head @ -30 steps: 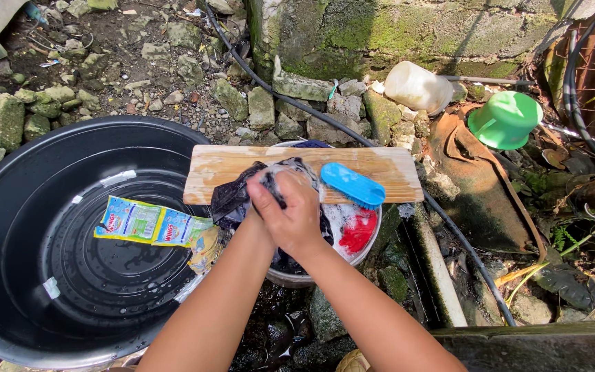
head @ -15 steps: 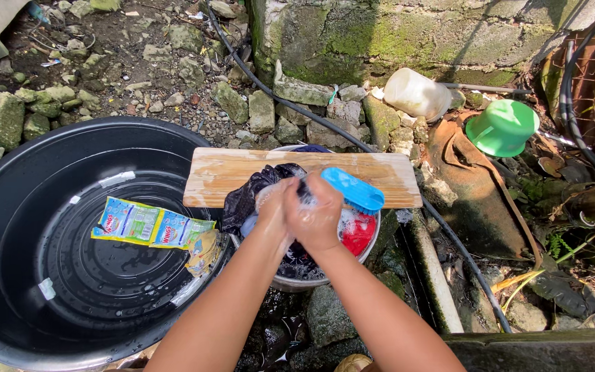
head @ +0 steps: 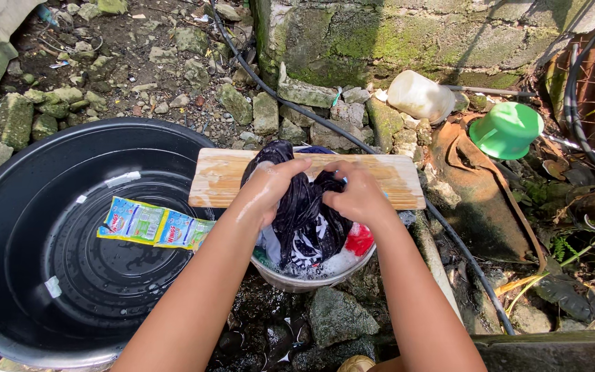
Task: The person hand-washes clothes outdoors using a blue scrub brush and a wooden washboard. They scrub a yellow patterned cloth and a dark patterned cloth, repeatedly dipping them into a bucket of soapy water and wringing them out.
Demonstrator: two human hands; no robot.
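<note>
A wet black garment drapes over a wooden washboard that lies across a small grey basin of soapy water. My left hand grips the garment's upper left part on the board. My right hand is closed on its right side, just above a red cloth in the basin. Both hands are wet and press the garment against the board.
A big black tub with shallow water sits at left, with a strip of detergent sachets on its rim. A green dipper, a white plastic jug, a black hose, stones and a mossy wall surround the spot.
Both hands have spread apart and slid up onto the board, pulling the black garment over it. The blue brush seen on the board earlier is now out of sight.
</note>
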